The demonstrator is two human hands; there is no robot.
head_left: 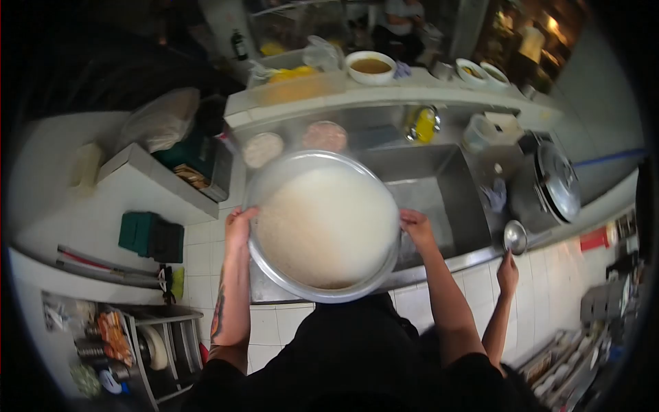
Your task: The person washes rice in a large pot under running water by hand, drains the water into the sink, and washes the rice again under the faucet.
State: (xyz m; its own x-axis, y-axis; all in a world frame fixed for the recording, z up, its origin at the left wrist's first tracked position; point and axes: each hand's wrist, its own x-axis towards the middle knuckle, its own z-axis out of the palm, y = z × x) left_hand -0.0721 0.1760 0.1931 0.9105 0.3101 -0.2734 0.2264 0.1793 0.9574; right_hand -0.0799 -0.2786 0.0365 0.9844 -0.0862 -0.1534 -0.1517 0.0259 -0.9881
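Note:
A large round metal basin (326, 226) with cloudy whitish liquid inside and a tan-brown layer at its lower left is held over the counter's left part, beside the sink. My left hand (240, 223) is closed on its left rim. On the opposite rim, my right hand (416, 226) has its fingers closed too. The basin hides part of the steel counter and the sink's left edge. Just behind it are a round container of pinkish food (325, 136) and one of pale food (263, 149).
A co-worker's hand (508, 273) holds a metal ladle (515, 237) at right. Beyond the steel sink (429, 206) stands a large lidded pot (557, 182). Bowls, including one of brown liquid (371, 67), line the back ledge. A green box (141, 232) is at left.

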